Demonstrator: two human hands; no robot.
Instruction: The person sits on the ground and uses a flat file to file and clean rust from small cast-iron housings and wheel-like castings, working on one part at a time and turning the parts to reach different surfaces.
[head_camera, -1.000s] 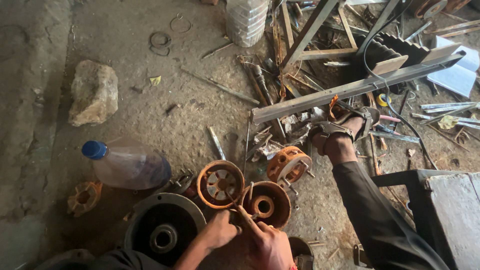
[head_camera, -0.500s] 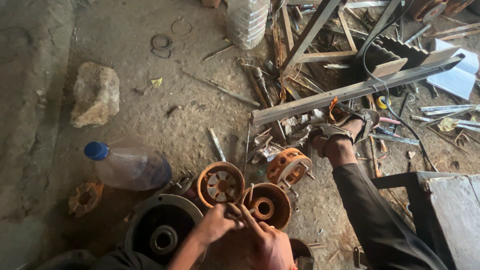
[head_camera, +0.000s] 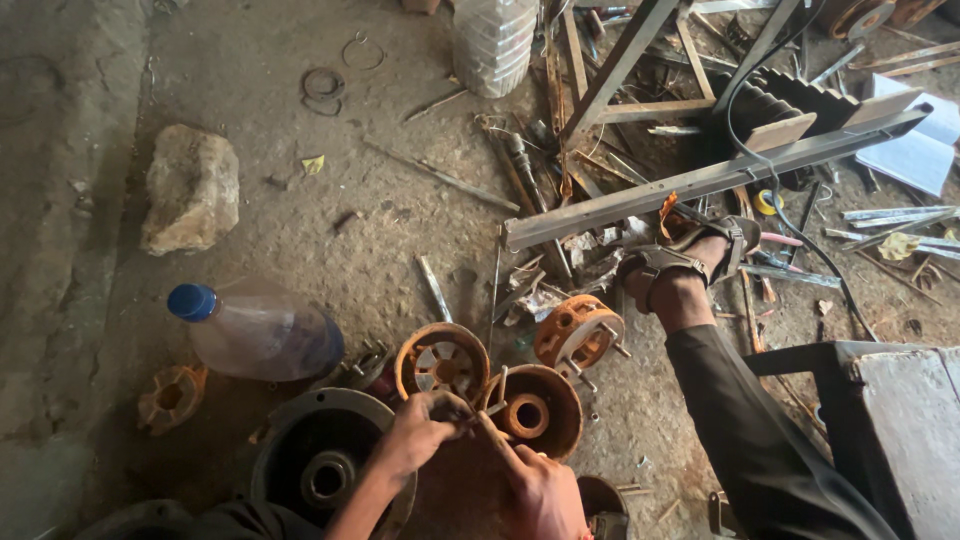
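Both hands meet near the rusty orange castings. Left hand (head_camera: 425, 432) fingers are pinched shut on a thin metal piece (head_camera: 487, 400). Right hand (head_camera: 535, 485) extends one finger touching it, others curled.

Floor (head_camera: 260, 90): grey-brown, dusty, mottled. Stone (head_camera: 192, 187): pale beige, rough. Plastic bottle (head_camera: 262, 330): clear with purple tint, blue cap. Spoked wheel part (head_camera: 441, 362): rust orange, grey spokes inside. Round cup part (head_camera: 530, 410): rust brown, orange centre. Flanged part (head_camera: 577, 333): bright orange rust. Motor housing (head_camera: 320, 465): dark grey, near black. Trouser leg (head_camera: 760, 440): dark olive-grey. Sandal (head_camera: 690, 250): dark straps. Angle bar (head_camera: 715, 175): dull grey metal.
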